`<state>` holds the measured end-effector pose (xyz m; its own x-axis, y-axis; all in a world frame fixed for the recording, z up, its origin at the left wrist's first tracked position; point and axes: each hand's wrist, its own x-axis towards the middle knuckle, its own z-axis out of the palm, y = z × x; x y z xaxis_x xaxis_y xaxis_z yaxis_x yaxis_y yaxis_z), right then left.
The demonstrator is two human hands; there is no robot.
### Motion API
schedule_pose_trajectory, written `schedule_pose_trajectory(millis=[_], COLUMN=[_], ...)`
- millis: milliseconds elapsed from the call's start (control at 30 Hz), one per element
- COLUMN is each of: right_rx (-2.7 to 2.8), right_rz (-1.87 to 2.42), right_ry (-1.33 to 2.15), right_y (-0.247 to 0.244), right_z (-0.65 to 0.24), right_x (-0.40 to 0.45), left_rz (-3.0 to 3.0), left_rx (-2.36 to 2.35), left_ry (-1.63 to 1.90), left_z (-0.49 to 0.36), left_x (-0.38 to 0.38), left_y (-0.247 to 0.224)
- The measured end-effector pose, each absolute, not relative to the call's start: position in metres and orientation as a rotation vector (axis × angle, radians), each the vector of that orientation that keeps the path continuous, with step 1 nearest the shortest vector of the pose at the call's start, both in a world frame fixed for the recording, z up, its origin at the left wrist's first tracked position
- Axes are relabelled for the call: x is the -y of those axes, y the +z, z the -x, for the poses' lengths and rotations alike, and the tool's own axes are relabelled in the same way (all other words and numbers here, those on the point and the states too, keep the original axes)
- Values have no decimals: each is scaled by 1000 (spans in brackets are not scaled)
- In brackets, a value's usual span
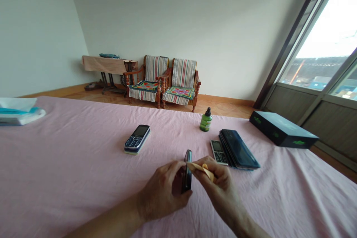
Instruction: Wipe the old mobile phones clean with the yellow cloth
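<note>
Left hand [158,193] pinches a phone [189,178] — likely light, stiff, slick, best held by its edges — right hand [223,186] pinches a cloth [206,171].

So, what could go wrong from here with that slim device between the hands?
The device, held edge-up by the left hand's fingertips, might slip. The yellow cloth in the right hand could push it askew. The upright green bottle might tip if knocked.
</note>
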<state>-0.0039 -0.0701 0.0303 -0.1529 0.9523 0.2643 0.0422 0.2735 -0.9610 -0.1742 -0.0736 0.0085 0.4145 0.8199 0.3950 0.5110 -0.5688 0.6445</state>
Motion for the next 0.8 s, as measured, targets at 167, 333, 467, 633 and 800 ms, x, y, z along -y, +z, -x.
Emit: schedule_pose_trajectory(millis=[167, 333, 467, 633, 800], right_rx=[1500, 1614, 1749, 1859, 1966], right_rz=[970, 1056, 1097, 1020, 934], right_ry=[1104, 866, 508, 435, 404], right_y=[25, 14, 7, 5, -6], right_z=[7, -6, -9, 2, 1], right_x=[69, 45, 14, -6, -3], left_rz=[-2276, -2376, -2438, -2473, -2480], left_rx=[-1144, -1089, -1066, -1082, -1087], left_ry=[1031, 1008, 1078, 1080, 1054], left_z=[176, 179, 180, 180, 181], left_x=[75, 72, 69, 69, 69], left_y=[6, 0, -3, -5, -8])
